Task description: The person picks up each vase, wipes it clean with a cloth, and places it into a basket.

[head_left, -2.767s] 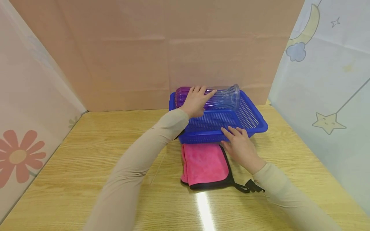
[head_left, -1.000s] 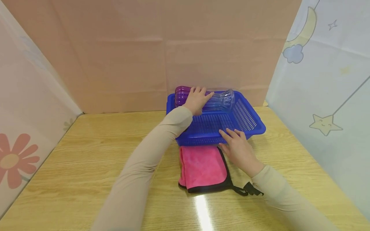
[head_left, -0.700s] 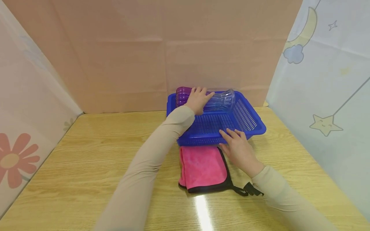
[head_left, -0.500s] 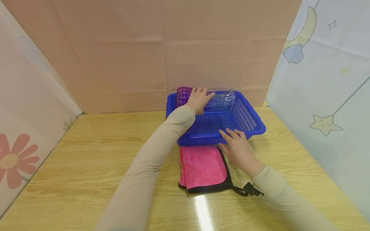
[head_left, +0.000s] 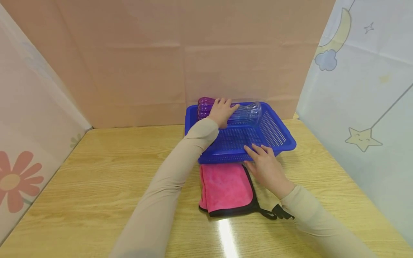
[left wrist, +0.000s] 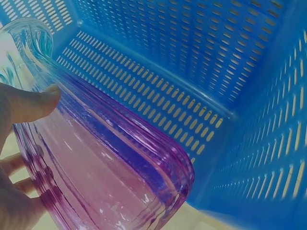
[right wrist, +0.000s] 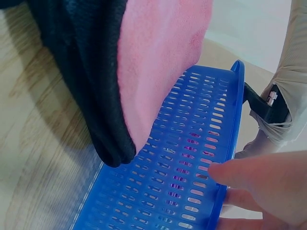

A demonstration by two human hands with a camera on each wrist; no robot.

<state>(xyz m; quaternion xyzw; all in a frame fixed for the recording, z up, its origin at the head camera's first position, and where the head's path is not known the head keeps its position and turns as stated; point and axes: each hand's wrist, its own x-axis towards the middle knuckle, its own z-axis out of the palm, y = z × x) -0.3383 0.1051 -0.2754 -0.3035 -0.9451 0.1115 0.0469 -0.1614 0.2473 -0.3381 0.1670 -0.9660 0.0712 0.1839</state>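
Observation:
A fluted glass vase [head_left: 206, 107], purple at its base and fading through blue to a clear flared mouth, lies on its side in the back of the blue plastic basket [head_left: 290, 143]. My left hand [head_left: 221, 113] grips its middle from above; in the left wrist view the thumb and fingers are on opposite sides of the vase [left wrist: 110, 158], tilted inside the slotted walls. My right hand [head_left: 266, 168] holds the basket's near rim, with the thumb on the outer wall and the fingers over the edge, as the right wrist view shows.
A folded pink cloth [head_left: 229, 190] with black edging and a hanging loop lies on the wooden table [head_left: 106, 179] against the basket's near side. A peach backdrop [head_left: 129, 71] stands close behind the basket. Printed panels [head_left: 364, 100] flank the table.
Over the last few seconds the vase's mouth end has come down a little and to the left, into the basket, with my left hand still on it. My right hand stays at the rim.

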